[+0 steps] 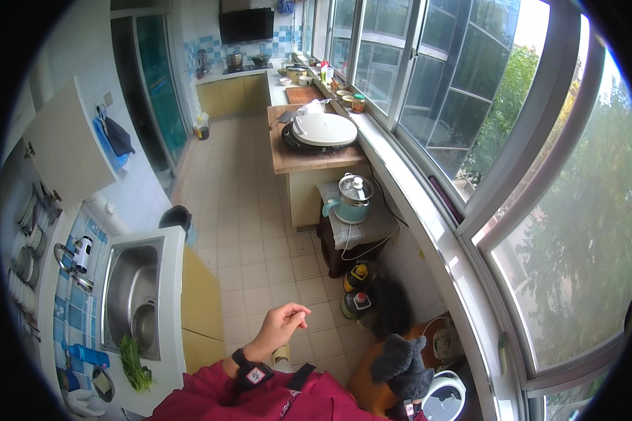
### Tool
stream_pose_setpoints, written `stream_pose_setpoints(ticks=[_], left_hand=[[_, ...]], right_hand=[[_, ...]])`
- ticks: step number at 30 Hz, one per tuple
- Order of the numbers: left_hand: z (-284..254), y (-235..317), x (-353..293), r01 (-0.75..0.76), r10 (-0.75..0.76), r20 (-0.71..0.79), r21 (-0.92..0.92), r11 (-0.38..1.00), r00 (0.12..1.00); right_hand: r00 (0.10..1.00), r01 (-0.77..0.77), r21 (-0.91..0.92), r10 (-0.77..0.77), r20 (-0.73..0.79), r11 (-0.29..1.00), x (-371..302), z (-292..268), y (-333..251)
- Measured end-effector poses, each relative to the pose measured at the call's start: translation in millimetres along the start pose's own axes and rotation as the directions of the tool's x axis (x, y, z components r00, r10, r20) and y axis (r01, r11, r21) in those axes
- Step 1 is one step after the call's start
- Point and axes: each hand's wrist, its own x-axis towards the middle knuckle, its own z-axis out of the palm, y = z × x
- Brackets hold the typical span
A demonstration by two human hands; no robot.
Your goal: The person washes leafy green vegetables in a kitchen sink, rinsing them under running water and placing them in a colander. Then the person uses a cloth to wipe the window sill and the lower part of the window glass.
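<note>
My left hand is raised over the tiled floor in front of my body, its fingers curled together and nothing visible in them. A dark band with a small square tag circles that wrist. At the lower right, a dark grey fluffy mitt or cloth covers the end of my right arm, just beyond the wrist tag. My right hand is hidden by it, so its fingers do not show. Beside the fluffy piece is a white-rimmed appliance, and an orange-brown surface lies behind it.
On the left, greens lie beside a steel sink. A blue-green electric pot with its cord stands on a small covered table at the right. Beneath are dark bottles. A white-lidded griddle sits on the wooden counter.
</note>
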Motion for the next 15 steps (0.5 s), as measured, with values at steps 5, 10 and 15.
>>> stream_pose_setpoints(ticks=[5,10,15], left_hand=[[-65,4,44,-0.063,0.060,-0.063,-0.046,0.997,0.996],[-158,0,90,-0.104,0.091,-0.166,-0.073,0.992,0.982],[-244,-1,111,-0.104,0.071,-0.286,-0.104,0.989,0.956]], right_hand=[[1.000,0.031,-0.104,-0.030,0.006,0.994,42,60,-16],[0.993,0.101,-0.176,-0.089,0.076,0.979,100,138,-24],[0.971,0.168,-0.237,-0.119,0.206,0.957,158,221,-30]])
